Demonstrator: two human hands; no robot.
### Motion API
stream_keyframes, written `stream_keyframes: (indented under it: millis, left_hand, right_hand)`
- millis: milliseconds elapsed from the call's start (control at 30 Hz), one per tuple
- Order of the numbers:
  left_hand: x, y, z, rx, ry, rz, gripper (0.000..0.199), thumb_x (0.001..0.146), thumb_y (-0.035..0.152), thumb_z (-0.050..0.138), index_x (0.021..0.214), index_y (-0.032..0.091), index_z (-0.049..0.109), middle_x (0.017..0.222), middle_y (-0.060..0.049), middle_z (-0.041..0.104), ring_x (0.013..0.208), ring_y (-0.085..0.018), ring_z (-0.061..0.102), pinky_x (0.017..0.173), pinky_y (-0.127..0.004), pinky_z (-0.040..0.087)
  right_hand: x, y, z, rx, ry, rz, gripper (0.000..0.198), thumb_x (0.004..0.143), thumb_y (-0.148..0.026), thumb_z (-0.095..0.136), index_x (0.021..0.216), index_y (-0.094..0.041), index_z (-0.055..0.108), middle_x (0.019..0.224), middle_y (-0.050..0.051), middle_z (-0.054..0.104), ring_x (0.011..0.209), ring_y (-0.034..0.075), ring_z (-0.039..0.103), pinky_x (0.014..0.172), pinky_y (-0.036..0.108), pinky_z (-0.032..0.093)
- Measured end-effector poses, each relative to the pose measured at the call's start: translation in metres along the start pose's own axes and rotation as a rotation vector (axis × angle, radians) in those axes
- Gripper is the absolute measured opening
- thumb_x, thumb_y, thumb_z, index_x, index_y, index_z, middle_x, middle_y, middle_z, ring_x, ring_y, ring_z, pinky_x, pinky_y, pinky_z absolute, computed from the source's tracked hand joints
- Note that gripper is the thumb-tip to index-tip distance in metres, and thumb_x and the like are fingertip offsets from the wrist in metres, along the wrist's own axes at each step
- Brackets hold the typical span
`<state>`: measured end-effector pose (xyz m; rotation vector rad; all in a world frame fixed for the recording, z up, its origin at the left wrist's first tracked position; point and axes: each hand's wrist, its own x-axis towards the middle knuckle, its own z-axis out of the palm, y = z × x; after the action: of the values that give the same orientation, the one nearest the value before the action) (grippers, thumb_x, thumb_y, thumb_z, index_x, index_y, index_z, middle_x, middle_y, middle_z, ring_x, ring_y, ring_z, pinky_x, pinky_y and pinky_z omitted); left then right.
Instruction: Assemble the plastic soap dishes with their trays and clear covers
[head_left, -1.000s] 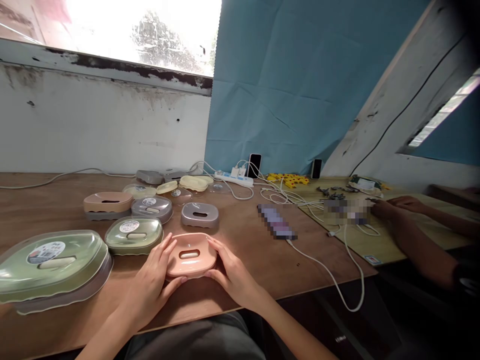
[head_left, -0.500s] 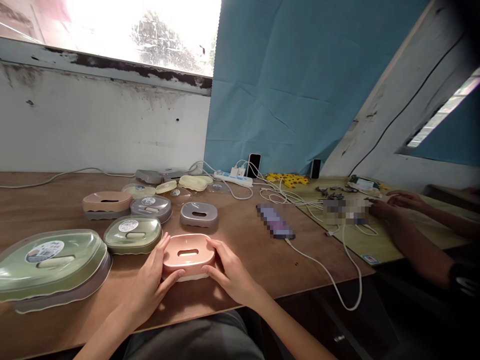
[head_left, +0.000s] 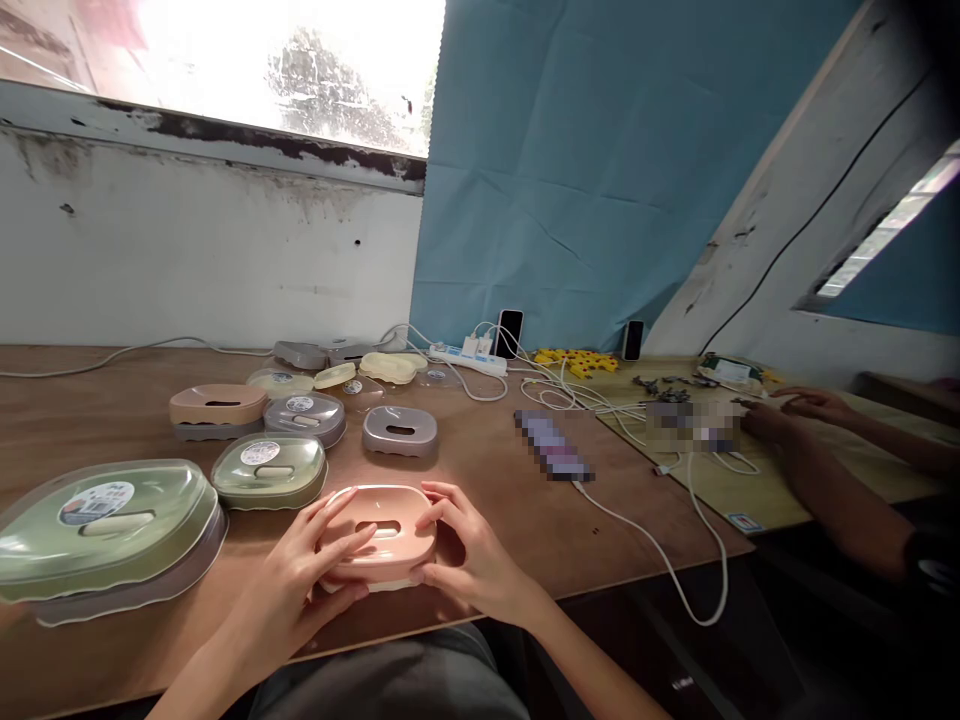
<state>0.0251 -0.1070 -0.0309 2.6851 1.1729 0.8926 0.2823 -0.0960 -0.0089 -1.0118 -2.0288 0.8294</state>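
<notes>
Head view, watched from my far-off seat: the pink box is at the near edge of the worktop, and I take it as my landmark. Both hands are clamped on it. The left hand wraps the left end, fingers across the top with a tip over the slot, thumb along the near side; the right hand grips the right end, forefinger bent onto the rim, thumb at the near corner. Risks, as I judge them: the shell looks slick, so a slack thumb could let it slide off the near edge. A pale layer peeks out beneath; uneven pressure might skew the two, and I cannot tell whether they are fastened. A wide swing of the left hand could knock the small green box, beyond the pink box and to its left. Materials: pink box, hard-looking glossy plastic, rounded oblong, dished top, long slot. Grey box directly beyond it: similar slot, duller sheen. Large green box, well to its left: clear cover, wavy lip, round label. Worktop: brown, wood-like, thin-edged.
</notes>
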Motion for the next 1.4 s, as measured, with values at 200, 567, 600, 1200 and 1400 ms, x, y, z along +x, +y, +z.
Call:
stream_keyframes:
  millis: [200, 567, 600, 1200, 1400]
  left_hand:
    - [0.0, -0.005, 0.002, -0.022, -0.034, 0.038, 0.043, 0.089, 0.025, 0.055, 0.129, 0.035, 0.048, 0.142, -0.004, 0.042, 0.131, -0.028, 0.033, 0.097, -0.046, 0.047]
    - [0.001, -0.001, -0.003, -0.003, 0.011, 0.098, 0.032, 0.087, 0.028, 0.06, 0.118, 0.033, 0.058, 0.124, -0.002, 0.059, 0.123, -0.026, 0.041, 0.091, -0.041, 0.051]
    - [0.001, -0.001, -0.003, -0.001, 0.017, 0.098, 0.031, 0.087, 0.029, 0.06, 0.118, 0.033, 0.059, 0.12, -0.002, 0.061, 0.122, -0.026, 0.041, 0.091, -0.041, 0.051]
    - [-0.004, -0.007, -0.005, 0.027, 0.13, 0.173, 0.031, 0.082, 0.041, 0.065, 0.108, 0.024, 0.066, 0.107, -0.002, 0.071, 0.122, -0.029, 0.052, 0.087, -0.037, 0.057]
    - [-0.004, -0.008, -0.007, 0.068, 0.047, 0.174, 0.028, 0.086, 0.037, 0.061, 0.11, 0.025, 0.066, 0.112, 0.001, 0.07, 0.123, -0.029, 0.051, 0.088, -0.037, 0.058]
  right_hand:
    - [-0.001, 0.002, 0.001, -0.021, -0.138, 0.006, 0.052, 0.06, -0.023, 0.084, 0.103, -0.019, 0.053, 0.139, 0.013, 0.032, 0.134, 0.026, 0.03, 0.106, 0.036, 0.033]
    - [-0.003, 0.008, 0.002, -0.109, -0.112, -0.124, 0.043, 0.066, -0.029, 0.081, 0.098, -0.019, 0.054, 0.14, 0.014, 0.036, 0.129, 0.025, 0.041, 0.101, 0.035, 0.04]
    - [-0.003, 0.008, 0.002, -0.12, -0.111, -0.141, 0.042, 0.067, -0.029, 0.081, 0.098, -0.019, 0.054, 0.14, 0.014, 0.036, 0.131, 0.026, 0.038, 0.102, 0.036, 0.039]
    - [-0.002, 0.011, 0.004, -0.299, -0.088, -0.488, 0.029, 0.083, -0.034, 0.066, 0.108, -0.02, 0.063, 0.112, 0.008, 0.066, 0.131, 0.024, 0.039, 0.107, 0.043, 0.04]
    - [0.0, 0.009, 0.004, -0.283, -0.083, -0.484, 0.026, 0.083, -0.033, 0.066, 0.106, -0.021, 0.065, 0.109, 0.007, 0.067, 0.129, 0.023, 0.041, 0.106, 0.042, 0.04]
